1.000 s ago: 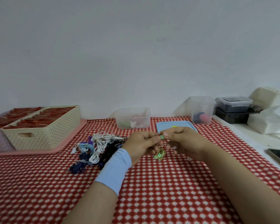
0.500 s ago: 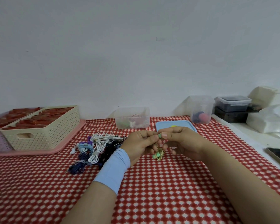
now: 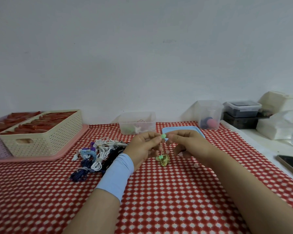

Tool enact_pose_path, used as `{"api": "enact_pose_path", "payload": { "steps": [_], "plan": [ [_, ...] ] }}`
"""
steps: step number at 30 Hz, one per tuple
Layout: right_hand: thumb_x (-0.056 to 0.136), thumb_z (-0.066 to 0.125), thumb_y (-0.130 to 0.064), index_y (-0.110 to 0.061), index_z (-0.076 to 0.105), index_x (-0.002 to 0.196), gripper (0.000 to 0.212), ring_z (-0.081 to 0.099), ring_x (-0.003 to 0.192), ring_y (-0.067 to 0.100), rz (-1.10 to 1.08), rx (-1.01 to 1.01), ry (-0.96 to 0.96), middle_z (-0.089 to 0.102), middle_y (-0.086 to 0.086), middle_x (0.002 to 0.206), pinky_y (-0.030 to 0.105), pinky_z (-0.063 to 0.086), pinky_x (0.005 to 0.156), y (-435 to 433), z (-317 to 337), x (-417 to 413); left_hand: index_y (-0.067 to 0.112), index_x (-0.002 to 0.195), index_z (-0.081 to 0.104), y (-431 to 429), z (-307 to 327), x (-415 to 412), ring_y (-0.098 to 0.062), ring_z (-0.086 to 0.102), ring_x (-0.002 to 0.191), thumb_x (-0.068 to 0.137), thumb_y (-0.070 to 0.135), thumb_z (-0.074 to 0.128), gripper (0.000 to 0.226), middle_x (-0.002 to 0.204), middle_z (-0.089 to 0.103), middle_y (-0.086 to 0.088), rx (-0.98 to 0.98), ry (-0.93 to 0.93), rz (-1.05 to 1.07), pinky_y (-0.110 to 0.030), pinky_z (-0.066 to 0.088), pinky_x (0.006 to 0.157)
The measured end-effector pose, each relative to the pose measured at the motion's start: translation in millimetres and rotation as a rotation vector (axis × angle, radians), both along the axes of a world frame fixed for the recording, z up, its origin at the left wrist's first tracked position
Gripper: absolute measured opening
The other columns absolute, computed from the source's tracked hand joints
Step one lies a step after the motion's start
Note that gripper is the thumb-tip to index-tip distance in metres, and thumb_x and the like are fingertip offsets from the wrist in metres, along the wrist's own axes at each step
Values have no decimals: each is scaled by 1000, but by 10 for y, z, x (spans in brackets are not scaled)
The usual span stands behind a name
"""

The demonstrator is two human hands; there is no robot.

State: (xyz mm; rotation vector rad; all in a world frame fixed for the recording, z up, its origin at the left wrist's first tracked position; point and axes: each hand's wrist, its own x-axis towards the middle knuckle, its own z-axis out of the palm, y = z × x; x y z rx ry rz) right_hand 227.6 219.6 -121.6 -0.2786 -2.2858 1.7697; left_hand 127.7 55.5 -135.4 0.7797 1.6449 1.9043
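Head view: my left hand [image 3: 142,149] and right hand [image 3: 189,144] both pinch the green earphone [image 3: 163,136] above the surface [image 3: 159,200], its coiled cable [image 3: 164,160] hanging beneath. I judge the coil could spring loose if the left fingers slacken. Against a second ago, the hands have drawn slightly apart, baring the bud.

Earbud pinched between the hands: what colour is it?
The earbud is mint green; head view shows it best.
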Motion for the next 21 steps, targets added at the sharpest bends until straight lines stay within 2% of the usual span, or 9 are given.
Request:
{"api": "enact_pose_path", "payload": {
  "steps": [2,4,5,7,9,14,17,20,21],
  "plan": [
    [93,69,-28,-26,76,106,16,65,69,6,-17,157,-17,75,-9,95,18,47,59,-4,-19,-13,5,102,68,-9,9,-5,-13,63,67,93,4,62,11,81,68,-8,19,1,26,-21,51,55],
    [82,80,-35,-29,76,109,28,64,83,-4,41,394,-115,73,-17,100,17,49,80,-32,-69,-45,5,107,66,-5,22,5,-13,61,66,92,2,63,15,82,64,-9,43,-4,49,-21,51,54],
    [76,84,-41,-32,76,109,35,63,90,-5,72,505,-175,71,-19,102,19,47,85,-59,-96,-62,6,113,64,0,27,6,-14,61,66,92,1,63,21,86,64,-10,62,-6,50,-22,52,54],
    [72,86,-48,-35,77,102,34,62,90,-3,91,595,-204,71,-21,97,21,45,83,-99,-122,-95,15,126,61,7,31,-8,-16,60,68,93,0,62,37,94,63,-8,92,-1,36,-24,53,56],
    [72,86,-46,-34,79,92,24,63,85,-1,72,573,-141,73,-17,89,22,46,79,-83,-129,-118,22,128,62,-14,44,-31,-16,60,69,94,0,59,40,89,61,-6,89,22,37,-26,54,58],
    [82,78,-46,-29,78,89,18,66,85,4,45,518,-38,75,-11,89,28,52,83,-57,-121,-107,13,109,69,-134,90,-99,-18,65,69,92,2,64,21,84,64,-9,4,122,141,-34,59,70],
    [87,74,-44,-27,77,88,17,64,77,4,5,472,19,73,-6,87,31,53,80,-64,-109,-110,11,107,66,-177,87,-145,-21,69,72,87,3,70,22,86,72,-9,-15,143,216,-33,59,70],
    [93,68,-38,-28,77,88,14,68,81,15,19,413,48,74,-4,87,36,58,82,-91,-78,-129,12,106,64,-196,90,-169,-26,75,76,85,8,75,24,85,76,-5,-40,160,266,-33,60,68],
    [95,66,-36,-27,76,89,16,69,79,14,23,391,51,74,-4,86,33,59,78,-105,-62,-134,13,106,64,-199,99,-169,-27,75,75,85,8,75,24,85,77,-3,-31,152,282,-31,60,65]
  ]
}}
